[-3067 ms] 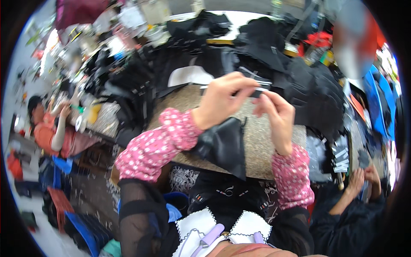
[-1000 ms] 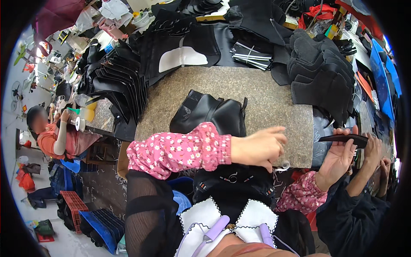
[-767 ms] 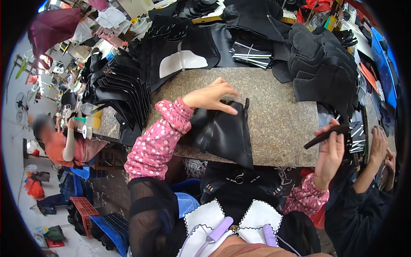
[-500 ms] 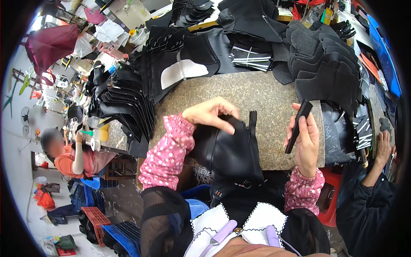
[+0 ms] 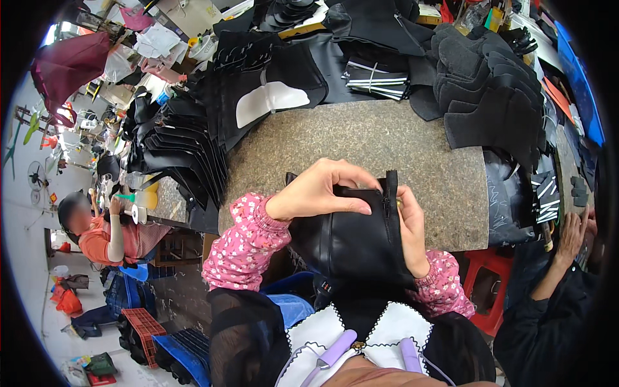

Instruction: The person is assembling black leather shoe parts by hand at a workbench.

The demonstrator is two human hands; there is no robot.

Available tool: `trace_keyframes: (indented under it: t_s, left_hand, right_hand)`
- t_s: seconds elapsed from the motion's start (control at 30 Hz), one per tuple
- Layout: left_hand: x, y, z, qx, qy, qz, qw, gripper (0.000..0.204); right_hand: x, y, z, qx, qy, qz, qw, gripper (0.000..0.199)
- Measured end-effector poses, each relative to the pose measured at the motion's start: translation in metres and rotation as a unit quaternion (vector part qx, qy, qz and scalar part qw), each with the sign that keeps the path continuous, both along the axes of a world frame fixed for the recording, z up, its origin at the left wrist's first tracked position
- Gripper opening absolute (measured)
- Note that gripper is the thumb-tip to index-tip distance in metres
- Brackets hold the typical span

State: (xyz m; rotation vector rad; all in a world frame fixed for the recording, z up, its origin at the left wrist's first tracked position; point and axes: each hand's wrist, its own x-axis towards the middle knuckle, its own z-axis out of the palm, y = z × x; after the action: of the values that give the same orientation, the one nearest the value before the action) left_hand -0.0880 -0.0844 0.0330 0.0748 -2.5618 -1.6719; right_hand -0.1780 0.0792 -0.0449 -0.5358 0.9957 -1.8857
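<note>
Both left hand (image 5: 313, 191) and right hand (image 5: 414, 235) grasp the black leather piece (image 5: 361, 245), its long zipper (image 5: 389, 213) pointing forward.

The bare left grip (image 5: 324, 191) reaches rightward in a curled arch, while the bare right grip (image 5: 414, 233) points far, just beside it.

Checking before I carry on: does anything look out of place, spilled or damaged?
Nothing looks spilled or damaged. The black leather piece reaches past the tabletop's near edge, which looks slightly askew, but the left hand and right hand are both on it.
</note>
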Motion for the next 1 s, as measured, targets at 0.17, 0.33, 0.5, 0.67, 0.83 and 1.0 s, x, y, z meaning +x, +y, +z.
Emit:
trace_keyframes:
  t_s: [0.17, 0.33, 0.5, 0.67, 0.83, 1.0]
  left_hand:
    - [-0.002, 0.005, -0.001, 0.021, -0.102, 0.023, 0.994, 0.057]
    - [-0.003, 0.012, -0.018, 0.126, -0.016, 0.024, 0.992, 0.054]
    - [-0.002, 0.012, -0.016, 0.067, -0.021, 0.015, 0.997, 0.047]
    - [-0.001, 0.013, -0.014, 0.057, 0.001, 0.026, 0.998, 0.040]
    - [0.002, 0.012, -0.011, 0.051, -0.030, 0.033, 0.998, 0.033]
    - [0.005, 0.013, -0.011, 0.061, -0.020, 0.032, 0.997, 0.032]
  right_hand:
    - [-0.009, 0.013, 0.003, 0.013, 0.002, 0.026, 1.000, 0.013]
    - [-0.009, 0.018, 0.007, 0.008, -0.037, 0.057, 0.998, 0.016]
    - [-0.005, 0.021, 0.009, 0.021, -0.020, 0.037, 0.999, 0.018]
    - [-0.005, 0.024, 0.006, 0.028, -0.001, 0.037, 0.999, 0.017]
    - [-0.001, 0.023, 0.008, 0.039, -0.001, 0.034, 0.999, 0.016]
    - [0.000, 0.024, 0.009, 0.047, 0.014, 0.048, 0.998, 0.017]
